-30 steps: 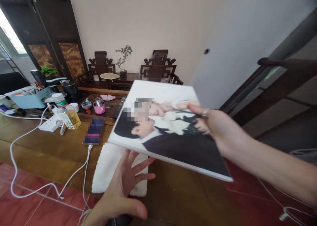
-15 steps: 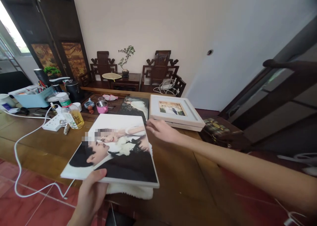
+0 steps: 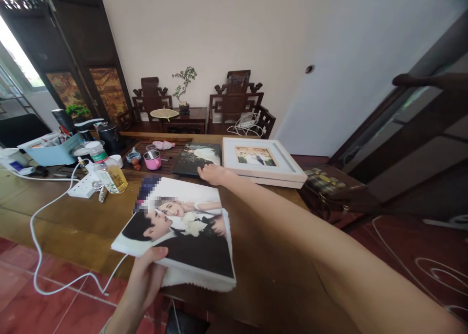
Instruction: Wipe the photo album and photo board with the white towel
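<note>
In my left hand (image 3: 148, 270) is a photo panel (image 3: 183, 248) with a couple printed on it, one in a dark suit and one in white with white flowers. My thumb lies on its near edge, the fingers underneath. It tilts over the table's front edge, with a white cloth (image 3: 199, 281) showing below. Farther back, my right hand (image 3: 212, 173) is at the near edge of a dark photo panel (image 3: 188, 161) lying flat, its fingers loosely bent and apart. Whether they grip that edge is hard to see. A white-framed picture (image 3: 256, 157) lies just right of it.
On the wooden table (image 3: 270, 256), a pink cup (image 3: 152, 161), an oil-coloured bottle (image 3: 111, 175), a power strip (image 3: 82, 185) and a blue organiser box (image 3: 54, 151) stand at left. A white cable (image 3: 34, 236) hangs off the front. Behind are chairs and a bonsai (image 3: 185, 90).
My right hand has moved left, from beside the held panel to the dark photo panel's near edge. The held panel has shifted slightly right and down in view, and a dark purple patch now shows behind it.
</note>
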Demonstrator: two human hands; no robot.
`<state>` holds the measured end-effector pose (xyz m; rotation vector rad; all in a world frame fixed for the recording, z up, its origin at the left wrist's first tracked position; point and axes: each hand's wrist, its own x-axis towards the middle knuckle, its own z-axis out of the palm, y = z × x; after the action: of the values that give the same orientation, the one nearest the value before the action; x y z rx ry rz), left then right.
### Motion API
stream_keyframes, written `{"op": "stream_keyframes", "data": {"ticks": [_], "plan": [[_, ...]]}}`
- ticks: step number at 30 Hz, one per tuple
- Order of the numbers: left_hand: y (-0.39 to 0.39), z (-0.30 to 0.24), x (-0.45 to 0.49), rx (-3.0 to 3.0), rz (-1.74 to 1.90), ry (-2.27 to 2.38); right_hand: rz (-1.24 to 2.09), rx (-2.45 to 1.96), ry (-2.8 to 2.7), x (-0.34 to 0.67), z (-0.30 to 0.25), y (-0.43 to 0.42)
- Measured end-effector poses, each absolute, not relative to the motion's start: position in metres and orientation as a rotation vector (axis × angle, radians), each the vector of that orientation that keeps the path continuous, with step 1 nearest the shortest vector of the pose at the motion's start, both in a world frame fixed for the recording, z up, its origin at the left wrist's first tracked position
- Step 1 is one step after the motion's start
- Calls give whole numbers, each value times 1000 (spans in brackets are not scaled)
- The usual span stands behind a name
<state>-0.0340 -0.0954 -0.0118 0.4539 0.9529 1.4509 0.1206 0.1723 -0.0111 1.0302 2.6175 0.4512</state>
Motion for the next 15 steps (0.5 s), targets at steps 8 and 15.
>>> {"op": "stream_keyframes", "data": {"ticks": [8, 15], "plan": [[-38, -3, -44, 567, 1403, 912, 539, 1042, 2750, 126, 28, 178], [35, -3, -48, 612, 1369, 822, 550, 1137, 2811, 128, 53, 178]]}}
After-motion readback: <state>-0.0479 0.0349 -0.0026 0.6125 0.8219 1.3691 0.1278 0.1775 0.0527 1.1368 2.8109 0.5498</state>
